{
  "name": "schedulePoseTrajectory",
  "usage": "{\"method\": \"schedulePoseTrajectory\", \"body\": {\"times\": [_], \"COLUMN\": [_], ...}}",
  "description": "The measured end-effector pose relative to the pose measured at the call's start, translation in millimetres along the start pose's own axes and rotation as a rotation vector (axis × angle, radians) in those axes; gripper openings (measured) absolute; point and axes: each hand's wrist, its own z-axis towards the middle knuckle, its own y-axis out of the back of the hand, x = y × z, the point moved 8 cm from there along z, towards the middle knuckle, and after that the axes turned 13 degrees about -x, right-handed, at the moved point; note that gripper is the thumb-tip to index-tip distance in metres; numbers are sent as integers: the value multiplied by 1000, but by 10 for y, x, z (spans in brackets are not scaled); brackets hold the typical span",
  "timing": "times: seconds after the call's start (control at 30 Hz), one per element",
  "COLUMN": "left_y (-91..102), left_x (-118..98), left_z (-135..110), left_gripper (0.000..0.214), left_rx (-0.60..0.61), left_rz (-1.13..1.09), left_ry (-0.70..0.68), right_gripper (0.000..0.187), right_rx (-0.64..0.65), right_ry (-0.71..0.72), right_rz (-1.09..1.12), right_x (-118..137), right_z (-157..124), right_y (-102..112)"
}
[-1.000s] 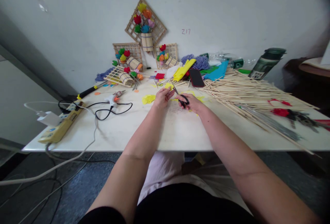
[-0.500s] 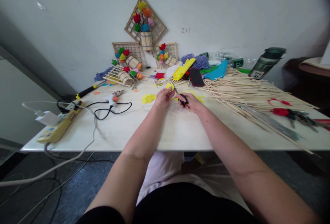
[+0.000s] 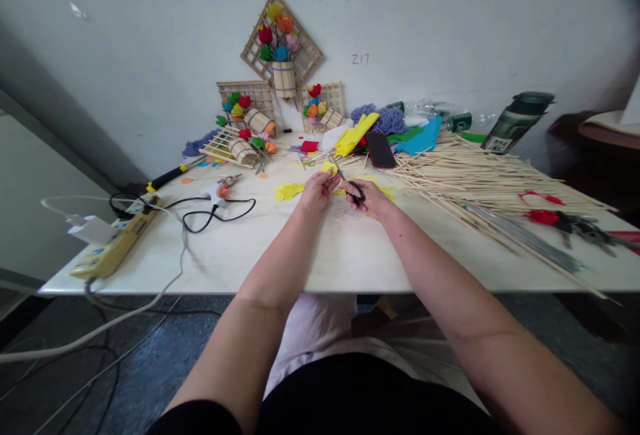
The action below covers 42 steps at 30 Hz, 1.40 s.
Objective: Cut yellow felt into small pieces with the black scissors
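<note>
Yellow foam scrap (image 3: 329, 168) pinched in left hand (image 3: 314, 189), right hand (image 3: 371, 199) gripping black scissors (image 3: 351, 187), bamboo sticks (image 3: 470, 178) alongside

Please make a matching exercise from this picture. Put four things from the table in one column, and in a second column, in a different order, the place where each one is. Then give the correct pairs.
Things:
1. scissors
2. power strip
3. pile of wooden sticks
4. dark phone

Places:
A. at the table's left edge, with cables plugged in
B. spread over the right half of the table
C. in the right hand, blades toward the yellow piece held by the left hand
D. flat at the back, between yellow and blue sheets

Pairs: 1-C, 2-A, 3-B, 4-D
</note>
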Motion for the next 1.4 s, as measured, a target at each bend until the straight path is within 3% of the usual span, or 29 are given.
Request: {"method": "schedulePoseTrajectory", "body": {"times": [0.2, 0.8, 1.4], "left_y": [5, 51, 43], "left_x": [10, 37, -29], "left_z": [-4, 64, 60], "left_gripper": [15, 9, 16], "left_rx": [-17, -39, -1], "left_rz": [-6, -46, 27], "left_ry": [11, 31, -30], "right_gripper": [20, 23, 19], "right_rx": [-31, -20, -20], "right_ry": [-55, 17, -14], "right_rz": [46, 27, 16], "right_x": [-40, -55, -43], "right_z": [27, 91, 65], "right_y": [10, 17, 11]}}
